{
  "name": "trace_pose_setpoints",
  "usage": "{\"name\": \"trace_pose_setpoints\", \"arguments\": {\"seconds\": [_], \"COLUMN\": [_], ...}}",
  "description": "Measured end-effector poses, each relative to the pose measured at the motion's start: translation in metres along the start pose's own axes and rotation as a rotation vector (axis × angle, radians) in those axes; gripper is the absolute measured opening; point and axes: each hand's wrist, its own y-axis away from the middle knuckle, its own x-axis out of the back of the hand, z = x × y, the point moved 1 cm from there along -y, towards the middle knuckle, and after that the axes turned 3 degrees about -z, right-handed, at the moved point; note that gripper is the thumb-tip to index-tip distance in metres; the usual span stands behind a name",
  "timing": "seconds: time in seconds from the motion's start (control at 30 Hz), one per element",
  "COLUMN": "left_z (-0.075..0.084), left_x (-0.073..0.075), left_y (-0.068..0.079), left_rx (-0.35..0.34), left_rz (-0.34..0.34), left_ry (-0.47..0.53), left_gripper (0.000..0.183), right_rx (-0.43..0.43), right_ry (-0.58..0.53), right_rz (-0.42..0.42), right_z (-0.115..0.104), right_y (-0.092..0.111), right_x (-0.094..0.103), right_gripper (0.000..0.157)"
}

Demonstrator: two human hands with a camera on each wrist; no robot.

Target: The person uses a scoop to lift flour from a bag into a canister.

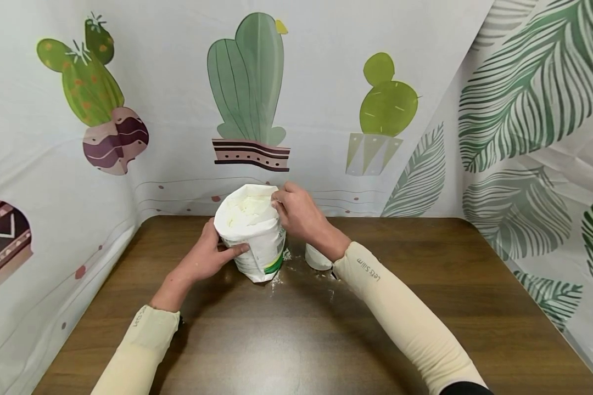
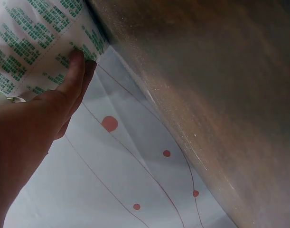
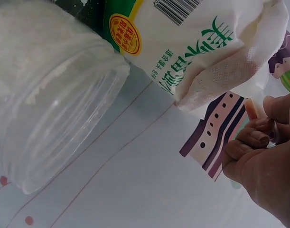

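Observation:
A white flour bag with green print stands tilted and open-topped on the table, white powder showing inside. My left hand grips its left side, thumb across the front; the left wrist view shows the fingers against the green-printed side. Over the bag's right rim is my right hand, fingers curled in a pinch. Between thumb and fingers is a small pale, shiny thing, mostly hidden; I cannot tell its kind. Below my right wrist, a clear jar with white powder in it stands beside the bag, partly covered by the arm.
Spilled powder dusts the brown table around the bag and the jar. Behind the table's back edge hangs a white cloth printed with cacti and leaves. It also runs along the left side.

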Motion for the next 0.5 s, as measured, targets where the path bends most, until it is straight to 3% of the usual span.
{"name": "trace_pose_setpoints", "arguments": {"seconds": [0.5], "left_z": [-0.0006], "left_x": [0.0005], "left_y": [-0.0013], "left_rx": [-0.02], "left_rz": [0.003], "left_ry": [0.004], "left_gripper": [0.099], "right_rx": [-0.052], "right_ry": [-0.052], "right_rz": [0.032], "right_z": [0.0024], "right_y": [0.0037], "right_x": [-0.0043], "right_gripper": [0.013]}}
